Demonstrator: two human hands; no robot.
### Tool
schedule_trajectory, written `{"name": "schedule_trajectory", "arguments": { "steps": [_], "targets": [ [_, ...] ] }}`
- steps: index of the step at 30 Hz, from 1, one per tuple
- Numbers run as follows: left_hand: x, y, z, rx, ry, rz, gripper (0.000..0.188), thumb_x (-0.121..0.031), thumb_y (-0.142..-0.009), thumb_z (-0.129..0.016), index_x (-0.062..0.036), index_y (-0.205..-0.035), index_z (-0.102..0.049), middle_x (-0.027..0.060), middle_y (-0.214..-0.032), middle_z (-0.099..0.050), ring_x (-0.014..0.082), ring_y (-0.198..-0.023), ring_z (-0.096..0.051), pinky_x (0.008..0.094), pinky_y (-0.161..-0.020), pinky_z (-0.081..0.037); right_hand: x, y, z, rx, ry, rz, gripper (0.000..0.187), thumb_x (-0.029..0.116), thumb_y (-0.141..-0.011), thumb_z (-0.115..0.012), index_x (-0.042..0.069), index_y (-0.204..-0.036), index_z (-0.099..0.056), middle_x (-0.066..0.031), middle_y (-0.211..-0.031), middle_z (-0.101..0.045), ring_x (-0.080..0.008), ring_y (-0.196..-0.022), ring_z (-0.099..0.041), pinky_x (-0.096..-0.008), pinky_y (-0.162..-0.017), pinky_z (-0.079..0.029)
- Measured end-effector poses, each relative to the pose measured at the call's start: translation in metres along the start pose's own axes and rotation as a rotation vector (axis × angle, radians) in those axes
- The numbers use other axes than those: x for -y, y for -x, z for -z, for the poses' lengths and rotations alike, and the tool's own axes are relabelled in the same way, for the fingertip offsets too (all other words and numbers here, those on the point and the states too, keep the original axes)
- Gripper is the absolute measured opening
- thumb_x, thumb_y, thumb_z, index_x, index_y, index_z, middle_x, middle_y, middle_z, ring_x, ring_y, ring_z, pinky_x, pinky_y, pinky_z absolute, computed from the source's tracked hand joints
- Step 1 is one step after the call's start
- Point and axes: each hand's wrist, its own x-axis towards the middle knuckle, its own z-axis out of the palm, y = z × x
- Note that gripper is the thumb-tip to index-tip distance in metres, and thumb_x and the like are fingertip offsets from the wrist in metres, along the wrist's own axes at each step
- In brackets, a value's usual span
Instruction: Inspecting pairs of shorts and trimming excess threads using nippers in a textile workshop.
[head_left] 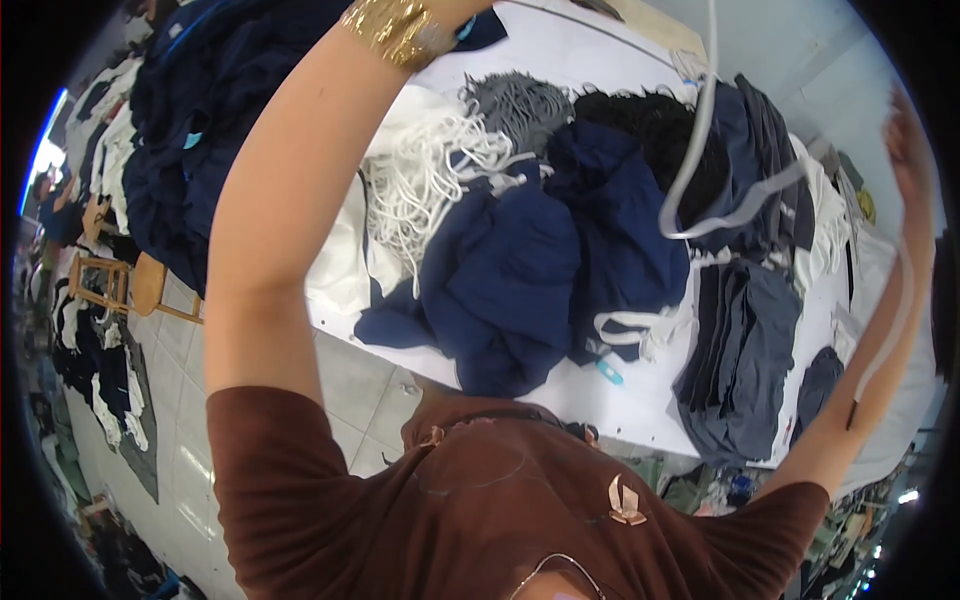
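Observation:
My left arm bends up to the top edge, a shiny gold band (400, 32) round its wrist. Only the base of my left hand (466, 8) shows; its fingers are out of the picture. At the far right my right hand (905, 150) is raised, apart from the cloth on the table, its fingers smeared by motion. Crumpled navy garments (505, 285) lie in front of me on the white table (640, 405). White cords (425, 190), grey cords (520, 105) and black cords (650, 135) are heaped behind and beside them.
A pale hose or cable (700, 130) hangs over the table's right half. Folded dark grey garments (735, 360) lie at the right, a small turquoise tool (608, 372) near the front edge. A large navy cloth pile (200, 130) and wooden stools (100, 282) stand left.

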Motion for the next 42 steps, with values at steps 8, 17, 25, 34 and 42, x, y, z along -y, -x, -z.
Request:
{"name": "schedule_trajectory", "arguments": {
  "steps": [8, 17, 25, 34, 42],
  "targets": [
    [-0.052, 0.265, -0.089, 0.447, 0.216, 0.111, 0.014, 0.000, -0.080, -0.052, 0.0019, -0.093, -0.054, 0.0209, -0.113, -0.052, 0.0363, -0.105, -0.052, 0.0400, -0.088, -0.044, -0.052, 0.165, -0.201, 0.194, 0.025, -0.296, 0.020, 0.027, -0.090, -0.061, 0.008, -0.082, -0.057, 0.0085, -0.053, -0.037, -0.0001, -0.044, -0.031, -0.0190, -0.041, -0.021],
    [-0.077, 0.352, -0.102, 0.093, 0.229, 0.765, 0.016, -0.004, -0.074, -0.067, -0.0041, -0.088, -0.062, 0.0087, -0.080, -0.060, 0.0230, -0.072, -0.058, 0.0305, -0.065, -0.047, -0.123, 0.281, -0.225, 0.000, -0.589, -0.563, 0.028, 0.027, -0.095, -0.051, 0.001, -0.093, -0.060, 0.0043, -0.056, -0.040, -0.0073, -0.047, -0.040, -0.0228, -0.045, -0.028],
    [-0.035, 0.313, -0.145, 0.124, -0.064, 1.056, 0.019, -0.026, -0.079, -0.067, -0.0079, -0.084, -0.069, 0.0083, -0.073, -0.066, 0.0261, -0.069, -0.063, 0.0361, -0.061, -0.048, -0.110, 0.334, -0.304, -0.146, -0.761, -0.457, 0.030, 0.025, -0.098, -0.045, 0.000, -0.092, -0.059, -0.0076, -0.081, -0.061, -0.0139, -0.071, -0.060, -0.0244, -0.064, -0.046],
    [-0.109, 0.287, -0.115, -0.152, 0.749, 1.048, 0.015, -0.004, -0.076, -0.072, -0.0019, -0.089, -0.065, 0.0036, -0.072, -0.061, 0.0062, -0.056, -0.052, 0.0182, -0.050, -0.041, -0.075, 0.334, -0.323, -0.169, -0.522, -0.196, 0.029, 0.021, -0.098, -0.046, -0.004, -0.094, -0.060, -0.0101, -0.086, -0.063, -0.0155, -0.075, -0.063, -0.0253, -0.070, -0.050],
    [-0.123, 0.289, -0.104, -0.281, 0.483, 0.784, 0.035, 0.003, -0.076, -0.069, -0.0023, -0.110, -0.061, 0.0054, -0.079, -0.062, 0.0057, -0.062, -0.055, 0.0164, -0.054, -0.045, -0.058, 0.343, -0.340, -0.102, -0.359, -0.085, 0.028, 0.018, -0.097, -0.048, -0.006, -0.092, -0.062, -0.0118, -0.084, -0.064, -0.0174, -0.073, -0.065, -0.0252, -0.067, -0.049]
  ]
}}
